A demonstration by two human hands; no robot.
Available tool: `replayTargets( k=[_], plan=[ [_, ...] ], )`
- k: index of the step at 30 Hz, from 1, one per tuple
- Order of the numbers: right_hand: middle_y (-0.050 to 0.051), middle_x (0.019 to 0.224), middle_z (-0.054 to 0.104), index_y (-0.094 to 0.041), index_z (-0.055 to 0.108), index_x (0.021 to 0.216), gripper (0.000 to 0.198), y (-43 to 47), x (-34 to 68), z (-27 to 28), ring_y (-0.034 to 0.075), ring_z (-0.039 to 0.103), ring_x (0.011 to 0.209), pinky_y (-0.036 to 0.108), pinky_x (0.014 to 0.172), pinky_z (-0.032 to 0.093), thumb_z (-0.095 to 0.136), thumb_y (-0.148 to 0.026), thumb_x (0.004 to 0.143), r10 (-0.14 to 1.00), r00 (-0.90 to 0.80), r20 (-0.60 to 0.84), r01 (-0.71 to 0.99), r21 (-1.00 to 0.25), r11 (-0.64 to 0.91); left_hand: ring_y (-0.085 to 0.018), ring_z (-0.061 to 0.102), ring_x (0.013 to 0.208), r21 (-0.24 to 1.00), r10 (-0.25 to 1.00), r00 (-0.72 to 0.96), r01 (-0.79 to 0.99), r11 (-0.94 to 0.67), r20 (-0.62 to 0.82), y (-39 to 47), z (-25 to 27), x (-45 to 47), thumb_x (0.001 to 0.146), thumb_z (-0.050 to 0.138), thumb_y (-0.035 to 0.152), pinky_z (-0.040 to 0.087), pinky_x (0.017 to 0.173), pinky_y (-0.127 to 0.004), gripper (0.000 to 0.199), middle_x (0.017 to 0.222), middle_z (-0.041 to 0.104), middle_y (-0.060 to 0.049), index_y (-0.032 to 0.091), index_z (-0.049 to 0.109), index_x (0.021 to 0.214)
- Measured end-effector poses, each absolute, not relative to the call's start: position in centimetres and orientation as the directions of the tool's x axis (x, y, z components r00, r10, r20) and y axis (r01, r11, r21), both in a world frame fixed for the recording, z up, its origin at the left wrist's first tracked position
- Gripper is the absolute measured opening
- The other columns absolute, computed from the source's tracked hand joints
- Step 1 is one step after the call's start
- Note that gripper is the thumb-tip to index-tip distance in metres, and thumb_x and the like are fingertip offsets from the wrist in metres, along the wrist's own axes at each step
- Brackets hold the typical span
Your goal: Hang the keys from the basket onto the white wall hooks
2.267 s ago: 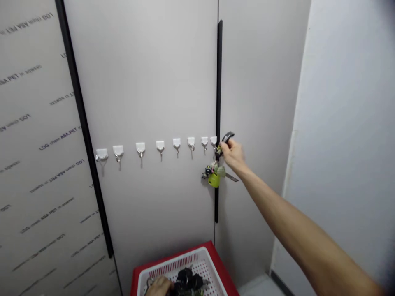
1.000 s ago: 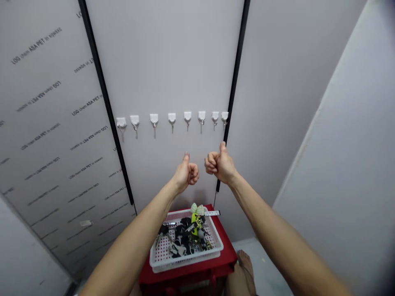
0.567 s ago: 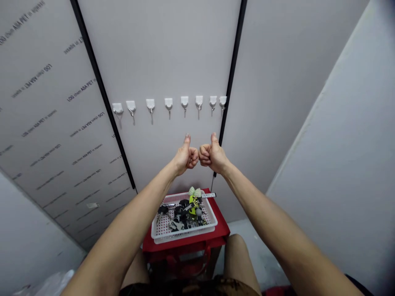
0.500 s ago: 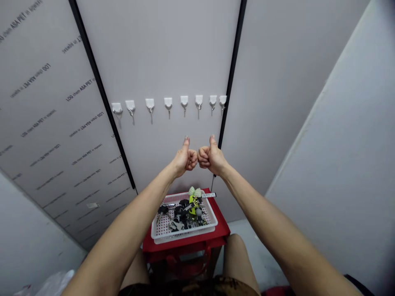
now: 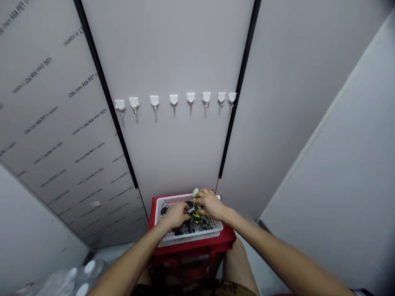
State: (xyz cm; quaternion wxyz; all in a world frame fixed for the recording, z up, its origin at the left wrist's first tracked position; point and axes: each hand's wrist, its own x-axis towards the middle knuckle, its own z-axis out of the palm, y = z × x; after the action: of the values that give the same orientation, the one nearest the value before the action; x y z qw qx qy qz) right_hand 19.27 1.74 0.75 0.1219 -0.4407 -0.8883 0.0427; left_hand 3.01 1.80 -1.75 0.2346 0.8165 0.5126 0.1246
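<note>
Both of my hands are down in a white plastic basket (image 5: 194,238) full of keys and key chains (image 5: 188,228). My left hand (image 5: 176,214) is closed, its thumb and fingers pinching the end of a black strap (image 5: 193,210) with pale lettering. From the right, my right hand (image 5: 210,204) curls its fingers over a yellow-green key chain (image 5: 196,214) beside that strap; its fingertips are partly hidden. A pale green bow-like piece (image 5: 195,192) shows just behind the right fingers.
The basket stands on a red box (image 5: 226,240) between my knees. Several white hooks (image 5: 173,100) run in a row across the grey panel ahead. Black strips (image 5: 242,78) edge that panel. Clear plastic bottles (image 5: 89,269) stand at the lower left.
My hands were raised above the basket, closed with thumbs up and side by side. They have come down into the basket and taken hold of key chains.
</note>
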Motion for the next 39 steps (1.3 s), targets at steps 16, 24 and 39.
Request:
replayTargets(
  k=[16,24,39],
  plan=[
    [-0.004,0.053,0.041,-0.015,0.044,0.07,0.017,2.9,20.1,7.7,0.006,0.038,0.046,0.019,0.044,0.034,0.038,-0.03,0.07,0.867,-0.113,0.486,0.356,-0.795,0.492,-0.011,0.047,0.066,0.724,0.792,0.424,0.355,-0.592,0.44,5.4,12.8,7.4,0.061,0.048,0.027,0.036,0.061,-0.021,0.028,0.071,0.053,-0.001,0.014,0.05,0.086],
    [-0.005,0.045,0.041,-0.017,0.039,0.06,0.022,5.9,22.1,16.0,0.005,0.037,0.036,0.018,0.035,0.031,0.041,-0.038,0.065,0.784,0.186,0.592,0.267,-0.798,0.54,-0.009,0.047,0.058,0.864,0.784,0.487,0.11,-0.491,0.384,6.1,12.1,12.0,0.07,0.037,0.028,0.038,0.054,-0.02,0.022,0.069,0.054,-0.002,0.012,0.049,0.081],
    [-0.006,0.037,0.039,-0.017,0.04,0.053,0.02,11.7,26.6,21.2,0.005,0.037,0.031,0.018,0.032,0.034,0.044,-0.033,0.064,0.751,0.443,0.489,0.33,-0.868,0.371,-0.012,0.049,0.059,0.747,0.835,0.359,0.388,-0.54,0.418,10.7,17.0,17.7,0.067,0.04,0.028,0.036,0.054,-0.021,0.024,0.066,0.057,-0.004,0.011,0.055,0.074]
  ],
)
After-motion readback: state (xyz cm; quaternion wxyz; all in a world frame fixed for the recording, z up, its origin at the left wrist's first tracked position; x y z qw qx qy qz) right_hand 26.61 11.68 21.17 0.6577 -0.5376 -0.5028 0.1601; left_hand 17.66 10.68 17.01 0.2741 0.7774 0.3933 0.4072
